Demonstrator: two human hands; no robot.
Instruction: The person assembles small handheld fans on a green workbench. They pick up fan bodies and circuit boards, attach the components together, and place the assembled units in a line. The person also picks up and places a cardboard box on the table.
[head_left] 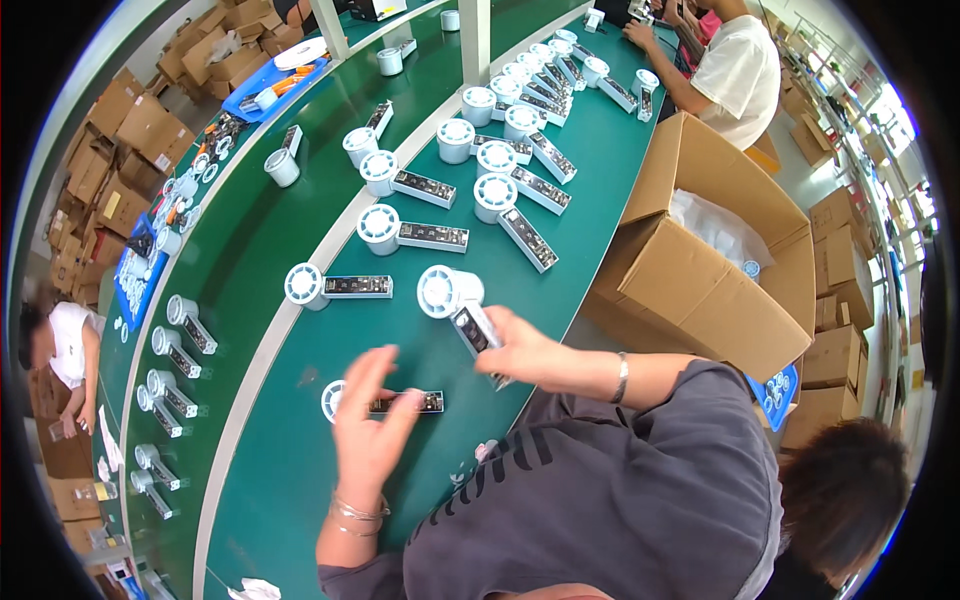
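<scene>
My right hand (528, 350) is closed round the handle of a white handheld fan (438, 292) with a round, slotted head. A dark circuit board shows along its open handle, partly covered by my fingers. My left hand (362, 425) has its thumb and fingers apart above a second handheld fan (431, 402), which lies on the green bench. That hand hides the middle of this fan; whether it touches it I cannot tell. Just beyond my hands another handheld fan (304, 287) lies with its board facing up.
Several more fans (496, 196) spread along the green bench (290, 480) toward the far end. Left of a pale rail stands a row of fans (178, 350). An open cardboard box (690, 290) adjoins the bench's right edge. A co-worker (735, 80) sits at the far right.
</scene>
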